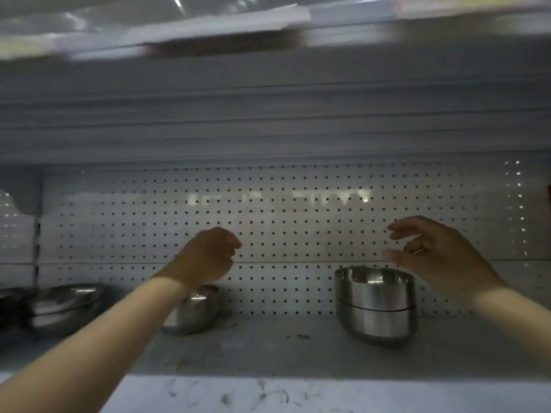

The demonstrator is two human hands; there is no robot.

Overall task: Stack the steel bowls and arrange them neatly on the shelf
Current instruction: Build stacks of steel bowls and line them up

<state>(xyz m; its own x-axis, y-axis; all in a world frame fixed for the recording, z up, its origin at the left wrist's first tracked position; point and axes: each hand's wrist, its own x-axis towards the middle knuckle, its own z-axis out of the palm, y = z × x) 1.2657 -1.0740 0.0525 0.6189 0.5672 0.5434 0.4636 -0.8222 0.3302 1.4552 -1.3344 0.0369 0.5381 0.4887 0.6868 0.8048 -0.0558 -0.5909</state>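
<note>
No readable text; upper shelf-edge labels (214,40) blurred.

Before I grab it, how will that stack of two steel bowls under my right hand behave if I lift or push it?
The stack of two steel bowls looks rigid and probably light, being thin polished metal. Its shiny sides may be slippery to pinch. The base looks rounded, so a push along the shelf might rock or slide it, and the top bowl, only nested, could shift.

No sleeves here, both forearms are showing bare right up to the frame edge. The right hand (438,251) is wearing a thin ring (419,251) on one finger, and the left hand (205,257) isn't wearing anything I can spot.
</note>
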